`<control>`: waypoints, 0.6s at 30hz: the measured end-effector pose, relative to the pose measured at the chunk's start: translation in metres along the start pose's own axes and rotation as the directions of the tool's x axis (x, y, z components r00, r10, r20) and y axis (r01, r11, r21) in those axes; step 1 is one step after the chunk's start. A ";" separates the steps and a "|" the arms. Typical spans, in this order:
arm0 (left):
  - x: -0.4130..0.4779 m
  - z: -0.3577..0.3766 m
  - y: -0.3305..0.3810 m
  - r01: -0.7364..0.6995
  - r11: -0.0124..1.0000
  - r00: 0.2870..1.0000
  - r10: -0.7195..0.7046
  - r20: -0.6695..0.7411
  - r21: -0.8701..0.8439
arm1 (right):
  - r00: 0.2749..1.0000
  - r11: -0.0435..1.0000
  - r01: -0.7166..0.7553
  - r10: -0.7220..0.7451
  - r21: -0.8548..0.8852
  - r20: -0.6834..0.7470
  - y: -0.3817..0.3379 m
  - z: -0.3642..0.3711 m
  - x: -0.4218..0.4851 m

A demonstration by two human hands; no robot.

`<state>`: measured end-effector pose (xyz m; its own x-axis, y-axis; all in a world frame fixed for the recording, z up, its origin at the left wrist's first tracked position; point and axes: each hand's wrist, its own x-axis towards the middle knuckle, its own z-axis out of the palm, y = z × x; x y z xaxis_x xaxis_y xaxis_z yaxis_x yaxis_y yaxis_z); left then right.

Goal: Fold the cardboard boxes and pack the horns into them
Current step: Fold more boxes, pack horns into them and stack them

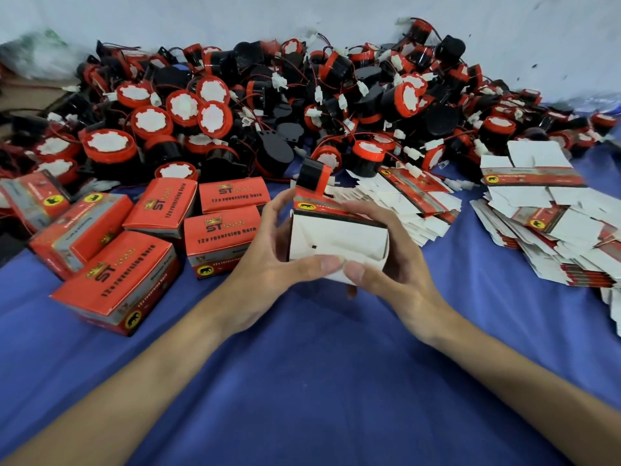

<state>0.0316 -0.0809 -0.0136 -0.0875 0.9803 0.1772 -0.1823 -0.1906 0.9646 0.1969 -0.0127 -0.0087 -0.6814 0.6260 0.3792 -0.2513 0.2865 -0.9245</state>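
The box point(336, 242) held at the centre of the frame hides most of the fingers of both hands: only the thumbs and a few fingertips of the left hand point(268, 250) and right hand point(386, 260) show. The horn point(312, 176) just behind the box is partly covered by it, so whether it sits inside cannot be told. At the upper left a greenish plastic bag point(43, 52) is smeared by blur. The flat cartons point(551, 230) at the right run off the frame's edge. The small print on the folded boxes point(114, 284) at the left is too small to read. Both forearms are cut off by the bottom edge.
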 end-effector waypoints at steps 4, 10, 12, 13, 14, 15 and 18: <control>0.001 -0.001 -0.004 -0.003 1.000 1.000 0.003 -0.009 -0.008 | 1.000 0.998 -0.009 0.008 -0.056 -0.018 0.003 0.002 0.000; 0.004 0.001 -0.005 -0.071 0.996 0.997 0.069 0.025 0.061 | 0.997 0.986 0.015 -0.027 -0.168 -0.070 0.005 0.003 0.000; 0.004 0.003 -0.005 -0.075 0.994 0.997 0.073 0.026 0.085 | 0.996 0.986 0.003 -0.018 -0.168 -0.089 0.005 0.003 0.000; 0.004 0.004 -0.004 -0.073 0.993 0.997 0.072 0.023 0.097 | 0.994 0.985 -0.005 -0.013 -0.171 -0.105 0.005 0.003 0.001; 0.005 0.005 -0.004 -0.073 0.991 0.997 0.071 0.024 0.109 | 0.993 0.985 -0.008 -0.013 -0.172 -0.119 0.005 0.004 0.002; 0.005 0.005 -0.004 -0.072 0.990 0.997 0.069 0.031 0.121 | 0.992 0.986 -0.006 -0.015 -0.166 -0.127 0.005 0.004 0.002; 0.005 0.003 -0.005 -0.044 0.993 0.998 0.038 0.059 0.109 | 0.998 0.998 -0.004 0.000 -0.062 -0.070 0.004 -0.001 0.002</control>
<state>0.0347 -0.0746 -0.0174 -0.0366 0.9737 0.2249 -0.0705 -0.2271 0.9713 0.1947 -0.0097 -0.0117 -0.6317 0.6751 0.3809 -0.2053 0.3282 -0.9221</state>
